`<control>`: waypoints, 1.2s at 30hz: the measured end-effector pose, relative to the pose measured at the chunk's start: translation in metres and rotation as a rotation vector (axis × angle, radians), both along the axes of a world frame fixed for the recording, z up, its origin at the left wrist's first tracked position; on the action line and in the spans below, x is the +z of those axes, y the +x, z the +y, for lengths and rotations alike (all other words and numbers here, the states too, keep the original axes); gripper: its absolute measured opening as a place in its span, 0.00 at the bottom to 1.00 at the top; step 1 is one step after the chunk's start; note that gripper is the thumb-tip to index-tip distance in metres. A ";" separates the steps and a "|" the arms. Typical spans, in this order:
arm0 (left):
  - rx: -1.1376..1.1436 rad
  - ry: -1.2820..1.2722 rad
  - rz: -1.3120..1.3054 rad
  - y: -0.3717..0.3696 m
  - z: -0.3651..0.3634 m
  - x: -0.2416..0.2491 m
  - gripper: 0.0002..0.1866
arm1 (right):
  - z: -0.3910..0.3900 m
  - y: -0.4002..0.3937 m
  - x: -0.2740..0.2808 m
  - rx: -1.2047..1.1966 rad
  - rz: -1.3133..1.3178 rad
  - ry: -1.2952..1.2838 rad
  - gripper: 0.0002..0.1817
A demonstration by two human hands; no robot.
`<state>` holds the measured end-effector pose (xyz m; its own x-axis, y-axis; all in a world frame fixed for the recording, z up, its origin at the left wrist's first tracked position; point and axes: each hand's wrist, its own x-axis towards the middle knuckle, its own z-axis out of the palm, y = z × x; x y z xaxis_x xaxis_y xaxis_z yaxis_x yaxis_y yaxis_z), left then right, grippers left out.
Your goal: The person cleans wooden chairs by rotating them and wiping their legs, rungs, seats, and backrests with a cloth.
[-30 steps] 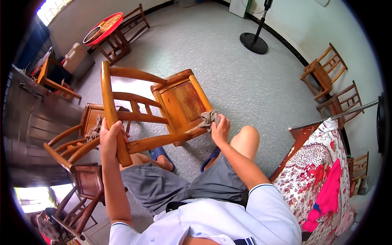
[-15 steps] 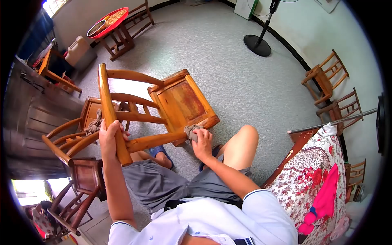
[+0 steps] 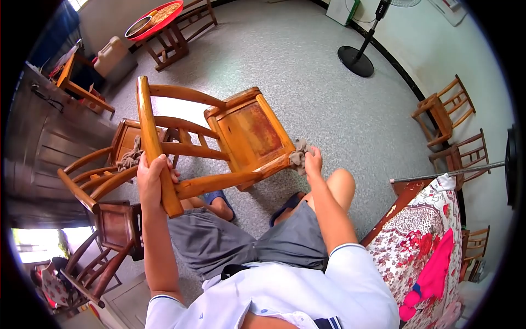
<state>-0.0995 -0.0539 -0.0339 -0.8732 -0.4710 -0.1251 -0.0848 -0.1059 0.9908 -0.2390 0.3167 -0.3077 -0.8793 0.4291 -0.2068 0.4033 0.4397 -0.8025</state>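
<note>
A wooden chair is tilted in front of me, its back toward me and its seat panel worn reddish. My left hand is wrapped round the thick top rail of the backrest. In my right hand is a crumpled grey-brown rag, pressed against the front corner of the seat frame. Another similar cloth lies on a second wooden chair, just left of my left hand.
Another dark chair stands at left. A red tray of food rests on a stand at the back. A black pedestal fan stands on the floor. Small chairs line the right wall, beside a flowered cloth.
My right hand has slid the rag outward along the seat's side, from near the backrest post to the far corner. The left hand keeps its hold on the top rail.
</note>
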 end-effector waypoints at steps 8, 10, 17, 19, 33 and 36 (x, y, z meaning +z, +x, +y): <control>-0.002 -0.003 -0.002 -0.001 -0.003 -0.003 0.14 | -0.058 0.073 -0.002 0.310 0.260 0.023 0.26; -0.015 -0.028 -0.007 0.000 -0.004 -0.004 0.16 | -0.071 0.090 -0.003 0.449 0.139 -0.129 0.26; -0.008 -0.022 0.000 0.001 0.001 0.001 0.14 | -0.151 0.191 -0.003 0.269 -0.657 -1.317 0.21; -0.009 0.007 0.015 0.000 0.000 -0.001 0.14 | -0.158 0.192 -0.006 0.273 -0.684 -1.534 0.17; -0.013 0.005 0.020 -0.001 -0.002 -0.002 0.15 | -0.006 0.026 0.003 -0.417 0.182 -1.140 0.20; -0.014 -0.010 0.013 -0.001 -0.001 -0.001 0.14 | -0.034 0.037 -0.028 -0.240 0.230 -0.901 0.30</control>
